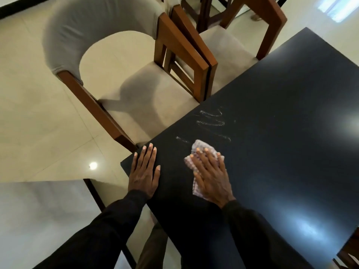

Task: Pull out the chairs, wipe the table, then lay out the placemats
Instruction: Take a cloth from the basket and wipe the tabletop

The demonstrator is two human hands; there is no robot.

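The right hand [211, 175] lies flat on the cloth [200, 145], with fingers straight and a little spread, and presses it onto the dark tabletop [281, 113]. It does not grip the cloth. I think the flat palm is chosen because it puts the pressure over a wide part of the cloth, so one stroke cleans more surface. The cloth is crumpled and shows beyond the fingertips and at the thumb side of the hand.

The left hand [144, 171] is also flat and holds nothing. It rests on the tabletop near the corner, just beside the edge and apart from the cloth. It probably carries some of the body weight while the person leans forward, and it is outside the path of the wiping.

Just ahead of the cloth there are pale streaks [210, 123] on the tabletop. They may be wet marks or dirt; I cannot tell which. They lie where a forward stroke can reach them.

The near chair [147, 98] stands at the left edge with almost the whole seat outside the tabletop, and a second chair [227, 47] stands close behind it, frame against frame. So I judge the chairs on this side are already pulled out, which gives free access to the edge. The wiping is the step in hand, and most of the tabletop farther away is not yet reached. No placemats are in view.
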